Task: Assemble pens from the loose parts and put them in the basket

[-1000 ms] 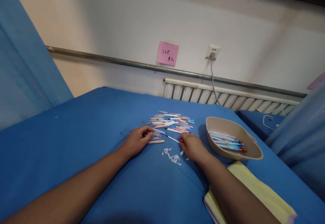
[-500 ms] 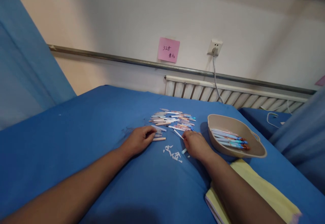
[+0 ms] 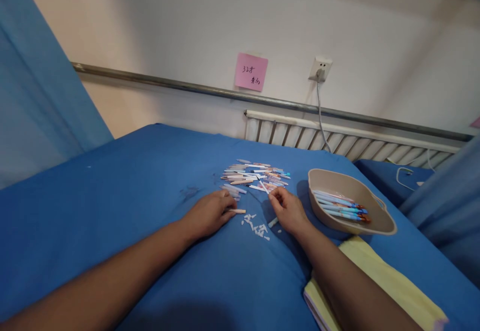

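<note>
My left hand is closed, thumb and fingers pinching the end of a peach pen barrel just above the blue sheet. A few pale barrels lie beside its fingertips. In my right hand a thin white pen refill is pinched, its dark tip pointing up and away over the pile of pen parts. Between my hands lies a scatter of small white cone-shaped pieces. A short pale green pen piece rests by my right hand, partly covered by it.
A beige basket holding several assembled-looking pens stands on the right. A folded yellow cloth lies under my right forearm. Behind the blue-covered surface are a radiator, a metal rail and a wall socket.
My left hand has shifted slightly nearer and now pinches the peach barrel. The refill in my right hand has swung upward, its tip now over the pile.
</note>
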